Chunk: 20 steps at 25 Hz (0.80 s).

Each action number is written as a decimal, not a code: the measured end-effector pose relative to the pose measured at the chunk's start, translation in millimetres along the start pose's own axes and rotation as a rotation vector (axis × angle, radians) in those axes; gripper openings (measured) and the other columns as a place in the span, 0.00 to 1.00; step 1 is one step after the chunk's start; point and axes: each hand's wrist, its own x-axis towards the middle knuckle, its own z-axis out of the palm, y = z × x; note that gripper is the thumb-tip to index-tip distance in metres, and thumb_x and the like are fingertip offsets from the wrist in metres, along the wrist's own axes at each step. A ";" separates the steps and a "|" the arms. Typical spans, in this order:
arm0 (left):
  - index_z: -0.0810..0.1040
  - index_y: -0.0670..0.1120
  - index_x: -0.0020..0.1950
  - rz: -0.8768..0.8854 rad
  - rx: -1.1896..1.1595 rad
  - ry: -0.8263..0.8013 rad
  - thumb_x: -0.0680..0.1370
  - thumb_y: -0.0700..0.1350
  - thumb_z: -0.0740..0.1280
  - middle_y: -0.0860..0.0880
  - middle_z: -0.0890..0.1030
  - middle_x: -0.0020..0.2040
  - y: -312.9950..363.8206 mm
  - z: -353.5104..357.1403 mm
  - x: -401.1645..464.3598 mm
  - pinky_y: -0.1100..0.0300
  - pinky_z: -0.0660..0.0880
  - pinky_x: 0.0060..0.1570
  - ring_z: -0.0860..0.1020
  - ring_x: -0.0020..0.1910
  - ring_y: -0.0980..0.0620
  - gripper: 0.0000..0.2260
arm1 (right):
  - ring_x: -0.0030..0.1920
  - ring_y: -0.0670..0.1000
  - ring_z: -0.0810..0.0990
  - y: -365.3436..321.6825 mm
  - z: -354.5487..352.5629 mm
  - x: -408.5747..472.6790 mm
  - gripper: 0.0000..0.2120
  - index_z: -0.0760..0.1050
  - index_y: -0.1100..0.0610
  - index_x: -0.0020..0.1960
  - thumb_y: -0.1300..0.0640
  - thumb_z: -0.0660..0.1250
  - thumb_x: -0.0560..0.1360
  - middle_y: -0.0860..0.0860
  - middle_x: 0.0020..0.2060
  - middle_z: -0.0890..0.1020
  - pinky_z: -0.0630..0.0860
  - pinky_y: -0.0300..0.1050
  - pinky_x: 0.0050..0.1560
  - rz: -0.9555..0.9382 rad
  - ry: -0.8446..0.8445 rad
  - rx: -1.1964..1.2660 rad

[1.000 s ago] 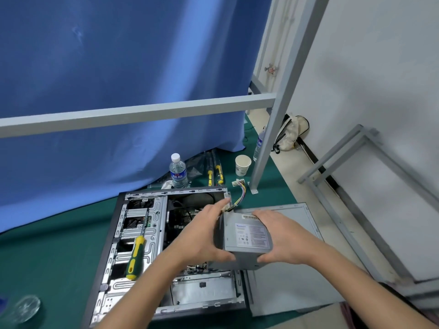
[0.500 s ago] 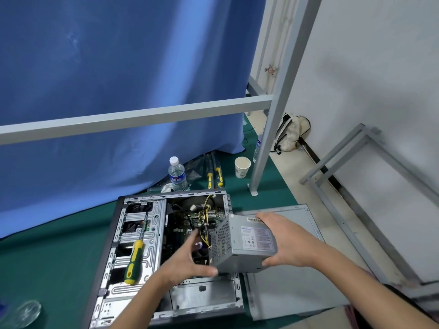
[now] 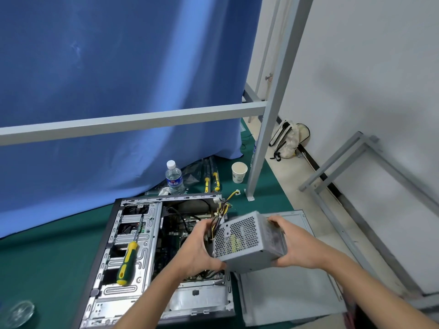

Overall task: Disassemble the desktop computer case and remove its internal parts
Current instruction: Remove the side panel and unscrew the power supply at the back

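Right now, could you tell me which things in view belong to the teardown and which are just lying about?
Part of the job:
power supply, held in left hand and right hand
its wire bundle
open computer case
side panel
screwdriver resting on the case

Lying about:
water bottle
paper cup
bag
glass dish

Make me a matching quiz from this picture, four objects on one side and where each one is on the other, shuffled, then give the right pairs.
Things:
1. grey metal power supply box
2. green and yellow handled screwdriver
3. white paper cup
4. clear plastic water bottle with white cap

Places:
A. standing by the blue curtain, behind the open computer case
B. held between the left hand and right hand
C. lying on the case's drive bay
D. standing on the green mat near the grey metal post

Pairs: 1-B, 2-C, 3-D, 4-A
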 end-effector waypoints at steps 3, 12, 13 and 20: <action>0.63 0.63 0.70 0.148 -0.019 0.130 0.57 0.50 0.84 0.61 0.73 0.65 36.8 -4.5 -6.2 0.60 0.71 0.65 0.72 0.66 0.61 0.47 | 0.65 0.36 0.71 2.4 -11.0 -8.3 0.46 0.61 0.41 0.70 0.45 0.83 0.59 0.33 0.64 0.74 0.70 0.34 0.63 -0.028 0.006 0.168; 0.69 0.59 0.65 0.142 -0.036 0.145 0.58 0.46 0.85 0.56 0.81 0.57 88.0 -4.6 -7.3 0.58 0.77 0.57 0.80 0.56 0.57 0.41 | 0.67 0.43 0.72 -3.6 -28.9 -15.4 0.44 0.64 0.45 0.69 0.61 0.83 0.60 0.39 0.63 0.77 0.79 0.46 0.58 -0.042 0.010 0.449; 0.68 0.62 0.64 0.158 0.006 0.156 0.57 0.49 0.84 0.59 0.81 0.57 95.1 -3.6 -5.2 0.61 0.76 0.56 0.80 0.56 0.59 0.41 | 0.68 0.45 0.72 -5.6 -31.8 -17.4 0.46 0.62 0.45 0.71 0.59 0.84 0.60 0.41 0.65 0.75 0.77 0.50 0.62 -0.052 0.022 0.436; 0.66 0.52 0.68 0.280 0.210 0.242 0.54 0.55 0.81 0.58 0.75 0.59 128.4 12.2 5.8 0.65 0.75 0.54 0.76 0.57 0.62 0.46 | 0.74 0.41 0.48 -49.7 -63.3 -33.3 0.64 0.33 0.34 0.75 0.28 0.74 0.55 0.35 0.76 0.40 0.54 0.50 0.68 -0.274 0.349 -0.233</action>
